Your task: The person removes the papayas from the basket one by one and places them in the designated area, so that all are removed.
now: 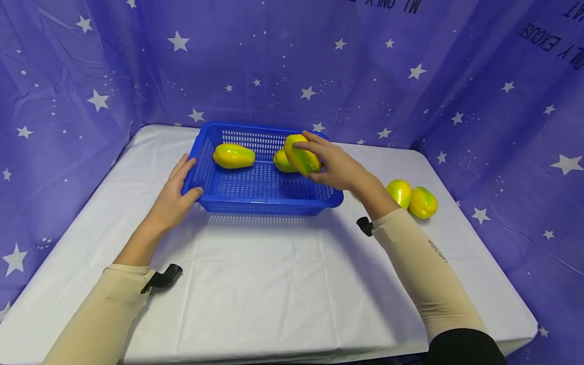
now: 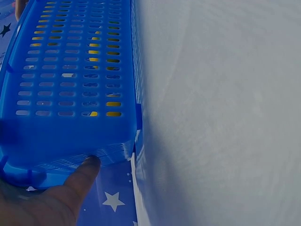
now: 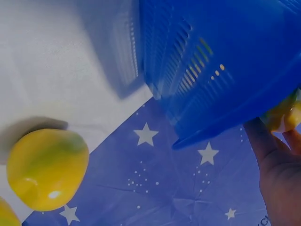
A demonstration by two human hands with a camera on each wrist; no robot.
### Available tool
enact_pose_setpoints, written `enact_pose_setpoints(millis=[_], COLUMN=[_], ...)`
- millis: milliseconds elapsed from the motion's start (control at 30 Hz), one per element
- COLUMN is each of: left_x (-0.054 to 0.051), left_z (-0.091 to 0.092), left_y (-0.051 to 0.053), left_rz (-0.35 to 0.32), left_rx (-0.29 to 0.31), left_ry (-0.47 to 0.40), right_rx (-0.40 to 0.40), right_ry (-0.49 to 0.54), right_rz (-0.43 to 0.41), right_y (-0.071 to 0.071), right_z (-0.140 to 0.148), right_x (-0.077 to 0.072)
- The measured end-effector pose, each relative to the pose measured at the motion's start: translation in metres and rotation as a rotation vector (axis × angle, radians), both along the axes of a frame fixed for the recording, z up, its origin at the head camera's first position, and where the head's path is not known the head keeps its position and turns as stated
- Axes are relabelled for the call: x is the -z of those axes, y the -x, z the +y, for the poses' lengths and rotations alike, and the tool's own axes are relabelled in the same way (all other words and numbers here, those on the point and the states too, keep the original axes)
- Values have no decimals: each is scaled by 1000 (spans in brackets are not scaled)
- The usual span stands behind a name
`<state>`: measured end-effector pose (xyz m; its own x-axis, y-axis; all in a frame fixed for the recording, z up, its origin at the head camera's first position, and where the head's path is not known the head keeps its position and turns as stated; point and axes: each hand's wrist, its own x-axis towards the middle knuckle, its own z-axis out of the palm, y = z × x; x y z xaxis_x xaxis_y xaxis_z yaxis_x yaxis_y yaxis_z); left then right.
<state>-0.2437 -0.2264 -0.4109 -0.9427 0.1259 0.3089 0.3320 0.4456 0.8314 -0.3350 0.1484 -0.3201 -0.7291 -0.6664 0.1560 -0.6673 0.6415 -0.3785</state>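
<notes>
My right hand (image 1: 339, 165) grips a yellow-green papaya (image 1: 298, 154) over the right half of a blue plastic basket (image 1: 269, 201). Below and partly behind that fruit, a second papaya (image 1: 282, 161) lies in the basket. Another papaya (image 1: 233, 156) rests in the basket's left half. Fingers fairly straight, my left hand (image 1: 171, 197) touches the basket's left end. The left wrist view shows a digit (image 2: 84, 174) against the slotted end wall (image 2: 70, 162). In the right wrist view, the held papaya is mostly hidden behind the basket rim and my hand (image 3: 282, 183).
Two more papayas, one (image 1: 399, 192) beside the other (image 1: 423, 204), lie on the white-covered table (image 1: 255, 284) right of the basket, close to my right forearm. A purple star-patterned curtain (image 1: 274, 61) stands behind the table and along both sides.
</notes>
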Motion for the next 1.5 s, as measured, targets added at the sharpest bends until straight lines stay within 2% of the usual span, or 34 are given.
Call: enact_pose_setpoints(millis=[100, 300, 600, 1000, 1233, 1500], left_x=[0, -1, 3, 3, 4, 3], left_z=[0, -1, -1, -2, -3, -1], left_y=[0, 0, 1, 2, 3, 3], left_rz=[0, 2, 13, 29, 22, 34], left_rx=[1, -3, 2, 2, -3, -2], left_ry=[3, 1, 0, 4, 8, 14], right_rx=[3, 0, 48, 118, 154, 199], right_ry=[15, 11, 50, 94, 95, 126], right_rz=[2, 65, 8, 66, 59, 62], right_y=[-1, -3, -12, -16, -18, -28], right_z=[7, 19, 35, 67, 83, 112], right_x=[-1, -7, -14, -21, -24, -26])
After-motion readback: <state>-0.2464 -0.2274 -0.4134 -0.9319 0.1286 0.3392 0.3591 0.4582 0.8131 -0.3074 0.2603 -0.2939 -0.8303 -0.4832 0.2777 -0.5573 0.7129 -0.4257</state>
